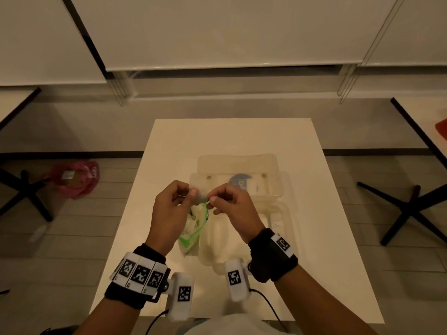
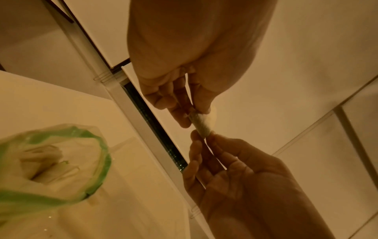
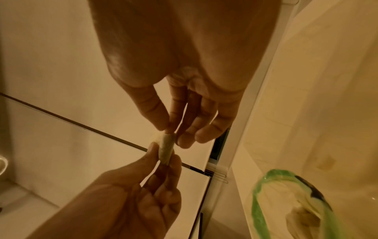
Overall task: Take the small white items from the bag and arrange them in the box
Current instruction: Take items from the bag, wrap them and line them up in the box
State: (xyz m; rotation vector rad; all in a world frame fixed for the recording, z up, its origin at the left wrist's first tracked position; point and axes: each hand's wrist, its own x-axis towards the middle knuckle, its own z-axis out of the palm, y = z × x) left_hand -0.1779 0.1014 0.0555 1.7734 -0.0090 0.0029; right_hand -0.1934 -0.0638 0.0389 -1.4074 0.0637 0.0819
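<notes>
Item pinched end to end, left hand, right hand. Looks light, soft, crushable; hold ends gently, bag below grip.

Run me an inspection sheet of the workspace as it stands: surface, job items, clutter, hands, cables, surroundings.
Surface: pale square table, bare toward its far edge.
Job's things: one small white item held up between both hands; green-edged bag lying open on the table with more white pieces inside; clear plastic box open beside it, a blue-and-white object inside.
Clutter: nothing seen on the table.
Grippers: left hand and right hand each pinch one end of the item.
Cables: black leads trail from the wrist cameras toward the person.
Surroundings: red bag on the floor to the left; black table bases on both sides; white tables beyond.
</notes>
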